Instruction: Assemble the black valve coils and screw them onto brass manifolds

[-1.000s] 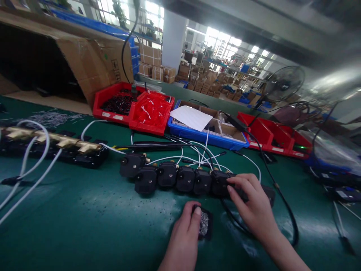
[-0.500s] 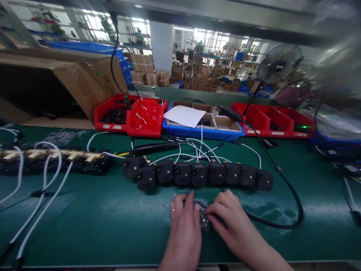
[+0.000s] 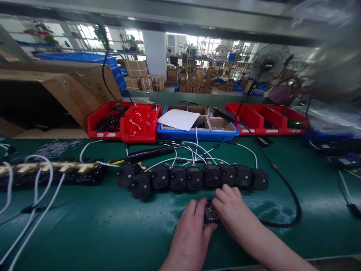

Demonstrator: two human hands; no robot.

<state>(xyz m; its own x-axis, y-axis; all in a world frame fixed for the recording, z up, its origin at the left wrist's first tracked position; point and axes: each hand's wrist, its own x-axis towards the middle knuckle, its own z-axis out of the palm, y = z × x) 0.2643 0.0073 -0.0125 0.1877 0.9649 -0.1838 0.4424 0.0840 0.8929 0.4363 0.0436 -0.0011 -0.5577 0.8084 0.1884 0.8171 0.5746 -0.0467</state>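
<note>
A small black block with a speckled, shiny face [image 3: 211, 213] lies on the green bench between my two hands. My left hand [image 3: 191, 231] grips its left side, fingers at the far edge and thumb along the near edge. With its fingers closed, my right hand [image 3: 232, 207] presses at the block's right side; those fingertips are partly hidden. Just beyond stands a row of black housings [image 3: 194, 178], several with white cables running out behind.
Brass fittings [image 3: 67, 167] on black bases lie to the left with looping white cables. A red bin [image 3: 141, 122], a blue tray [image 3: 197, 134] under a white paper [image 3: 179, 118], and more red bins [image 3: 270, 131] line the back. A thick black cable [image 3: 296, 210] curves at right.
The block and both hands have shifted slightly right. My left thumb has moved to the block's near edge, and my right fingers now cover more of its right side. The view has also shifted.
</note>
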